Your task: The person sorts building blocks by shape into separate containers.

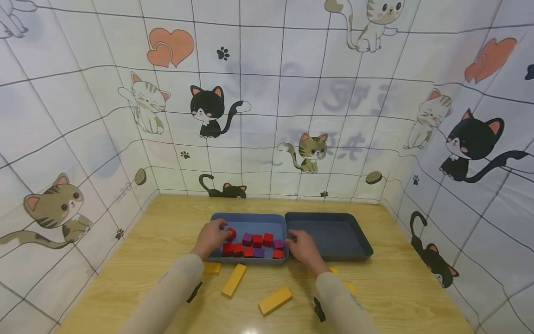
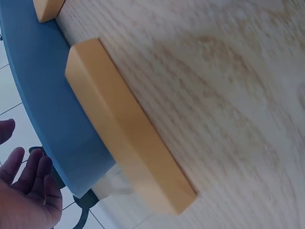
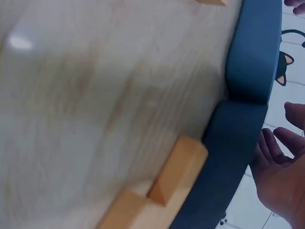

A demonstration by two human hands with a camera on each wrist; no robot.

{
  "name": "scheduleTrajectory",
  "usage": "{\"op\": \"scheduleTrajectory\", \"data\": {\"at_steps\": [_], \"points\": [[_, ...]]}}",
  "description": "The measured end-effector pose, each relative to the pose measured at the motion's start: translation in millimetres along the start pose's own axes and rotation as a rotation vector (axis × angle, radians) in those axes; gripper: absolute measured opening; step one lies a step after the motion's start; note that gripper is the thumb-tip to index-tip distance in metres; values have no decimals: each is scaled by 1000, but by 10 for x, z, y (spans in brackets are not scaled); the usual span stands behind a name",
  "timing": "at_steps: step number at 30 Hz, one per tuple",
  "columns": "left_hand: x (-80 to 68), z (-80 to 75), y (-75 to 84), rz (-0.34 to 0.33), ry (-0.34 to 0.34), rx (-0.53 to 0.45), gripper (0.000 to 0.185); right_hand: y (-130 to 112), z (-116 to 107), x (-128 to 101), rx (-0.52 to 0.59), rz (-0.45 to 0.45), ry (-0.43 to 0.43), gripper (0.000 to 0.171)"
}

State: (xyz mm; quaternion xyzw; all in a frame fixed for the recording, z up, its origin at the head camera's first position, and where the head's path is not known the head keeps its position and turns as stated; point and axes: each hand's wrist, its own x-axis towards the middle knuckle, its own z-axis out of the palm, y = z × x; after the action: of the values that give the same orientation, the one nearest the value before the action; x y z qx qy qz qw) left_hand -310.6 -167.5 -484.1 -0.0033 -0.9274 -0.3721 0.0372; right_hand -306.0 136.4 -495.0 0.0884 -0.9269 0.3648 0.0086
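While over cubes (image 1: pixel 254 246), both hands low.

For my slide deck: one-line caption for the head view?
Both hands reach over red and purple cubes in a blue tray.

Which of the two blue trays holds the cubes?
The left tray, under both hands, holds the red and purple cubes. The right tray beside it shows only bare floor.
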Motion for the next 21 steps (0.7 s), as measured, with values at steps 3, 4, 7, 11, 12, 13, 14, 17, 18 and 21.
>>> {"op": "scheduleTrajectory", "data": {"at_steps": [3,4,7,11,12,13,14,17,18,21], "points": [[-9,-28,4,12,-9,-4,40,88,-138,11,-51,-5,46,44],[-12,-37,4,16,-13,-6,40,127,-198,10,-64,3,60,44],[-21,-62,4,18,-22,-16,42,280,-411,-3,-77,40,96,46],[-43,-87,3,18,-33,-24,44,510,-719,-40,-106,86,143,48],[-48,-94,1,20,-34,-29,44,570,-791,-52,-116,91,153,48],[-57,-101,1,21,-35,-36,45,629,-860,-63,-123,100,166,48],[-65,-107,-1,22,-37,-44,46,685,-929,-75,-136,105,180,48],[-88,-115,-7,23,-41,-64,47,875,-1120,-120,-170,135,208,49],[-96,-116,-9,23,-43,-71,47,938,-1179,-137,-185,146,214,49],[-131,-124,-13,21,-45,-94,48,1130,-1348,-188,-210,195,210,51]]}}
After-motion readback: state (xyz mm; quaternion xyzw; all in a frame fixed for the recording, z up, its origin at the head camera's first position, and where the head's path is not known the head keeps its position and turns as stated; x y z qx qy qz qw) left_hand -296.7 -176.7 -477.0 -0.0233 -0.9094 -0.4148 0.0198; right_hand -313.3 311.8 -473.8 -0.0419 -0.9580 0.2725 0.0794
